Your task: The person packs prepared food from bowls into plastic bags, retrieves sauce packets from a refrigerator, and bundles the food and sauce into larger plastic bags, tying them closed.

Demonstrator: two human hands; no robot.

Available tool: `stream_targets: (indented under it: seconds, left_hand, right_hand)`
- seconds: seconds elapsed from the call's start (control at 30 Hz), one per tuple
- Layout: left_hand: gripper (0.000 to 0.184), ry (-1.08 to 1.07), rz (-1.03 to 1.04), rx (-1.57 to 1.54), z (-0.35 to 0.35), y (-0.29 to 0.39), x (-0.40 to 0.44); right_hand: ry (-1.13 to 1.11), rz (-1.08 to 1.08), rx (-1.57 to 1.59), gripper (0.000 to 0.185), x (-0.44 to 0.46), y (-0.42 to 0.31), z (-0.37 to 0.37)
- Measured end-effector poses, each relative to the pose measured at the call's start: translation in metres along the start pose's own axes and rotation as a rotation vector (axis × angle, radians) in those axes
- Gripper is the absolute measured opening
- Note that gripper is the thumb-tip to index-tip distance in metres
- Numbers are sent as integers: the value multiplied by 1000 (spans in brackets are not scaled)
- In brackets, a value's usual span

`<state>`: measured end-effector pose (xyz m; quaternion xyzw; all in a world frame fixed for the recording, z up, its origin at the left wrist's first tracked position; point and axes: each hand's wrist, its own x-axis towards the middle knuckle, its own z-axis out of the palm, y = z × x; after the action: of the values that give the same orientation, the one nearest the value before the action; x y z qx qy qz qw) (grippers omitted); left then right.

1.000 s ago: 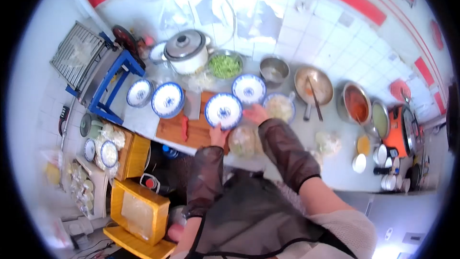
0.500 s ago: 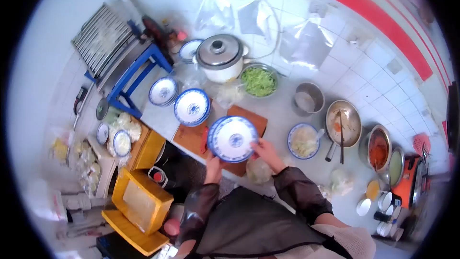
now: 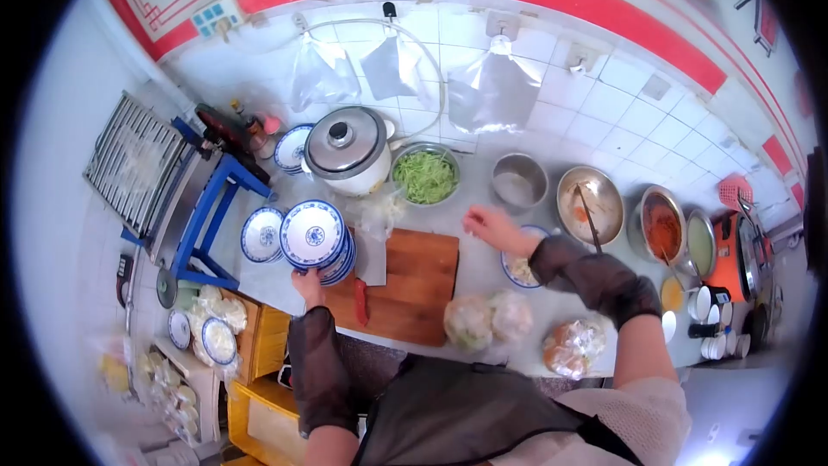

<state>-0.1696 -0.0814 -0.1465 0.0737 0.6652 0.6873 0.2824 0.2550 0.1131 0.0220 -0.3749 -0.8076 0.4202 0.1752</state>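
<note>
In the head view my left hand (image 3: 309,286) grips the near rim of a blue-and-white bowl (image 3: 312,235), which sits at the top of a stack on the counter. Its fingers are partly hidden by the rim. My right hand (image 3: 490,226) holds nothing; its fingers are loosely extended above the counter, close to a partly covered bowl of pale food (image 3: 519,271). A wooden cutting board (image 3: 423,285) lies between my arms, bearing a cleaver (image 3: 360,300) with a red handle. Left of the stack stand more blue-and-white bowls (image 3: 261,235).
Behind the board stand a lidded rice cooker (image 3: 347,145) and a bowl of shredded greens (image 3: 426,174). A metal pot (image 3: 519,181), a pan (image 3: 590,205) and a pot of red sauce (image 3: 662,229) line the right. Bagged food (image 3: 470,321) sits near the front edge.
The bowl both hands held over the cutting board has moved left onto the stack. My right hand has let go and moved right. The view has shifted, uncovering the board and cleaver.
</note>
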Motion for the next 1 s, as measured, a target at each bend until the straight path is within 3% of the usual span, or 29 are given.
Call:
stream_targets:
  seconds: [0.07,0.1,0.13,0.2,0.23,0.27,0.33,0.37,0.4,0.43,0.47,0.5,0.53,0.6,0.67,0.73,0.83,0.9,0.93,1.0]
  left_hand:
    - [60,57,336,419,-11,-8,-4]
    - [65,292,410,840,-2,2,-40]
    - [65,270,391,869,1,15,-70]
    - [60,-3,469,569,1,32,-128]
    - [55,-133,465,550,6,41,-156]
    - [49,-259,464,512,15,46,-177]
    - [29,-544,172,487,48,46,-212]
    - [24,-721,-2,493,68,48,-229]
    - [24,-818,-10,575,87,42,-245]
    - [25,-919,-8,652,106,37,-262]
    - [30,-1074,18,742,127,44,-282]
    - [35,-1197,56,829,146,51,-297]
    - [38,-1216,18,820,152,51,-304]
    - [40,-1131,-11,818,152,50,-304]
    - [32,-1164,8,732,136,41,-295]
    - [31,-1001,235,642,112,34,-278]
    - [28,-692,269,711,52,30,-244]
    - [25,-515,75,661,4,32,-217]
    - [25,-463,86,663,-28,33,-204]
    - [22,-123,-90,461,-107,31,-179]
  right_hand:
    - [103,-138,-413,18,22,-2,-26]
    - [173,-229,-602,20,35,-4,-45]
    - [266,-445,-787,22,60,21,-63]
    - [357,-604,-1185,31,118,50,-101]
    - [334,-619,-1277,32,120,28,-125]
    - [330,-620,-1261,31,146,43,-142]
    - [242,-626,-1291,29,142,19,-147]
    - [183,-718,-1128,26,135,11,-135]
    - [131,-800,-955,24,120,3,-118]
    - [1,-553,-805,19,90,-13,-93]
    - [56,-762,-645,13,60,-5,-71]
    - [-267,-483,-860,10,11,0,-29]
    - [-239,-379,-729,10,-9,6,-10]
    - [-50,-329,-359,10,-33,-1,12]
    - [-126,-218,-299,11,-37,-18,34]
    - [-88,-429,-89,11,-20,-53,60]
    - [-204,-473,44,11,17,-116,107]
    - [-307,-469,98,11,37,-161,151]
    - [-357,-504,143,11,45,-187,177]
    - [-446,-604,160,12,53,-240,239]
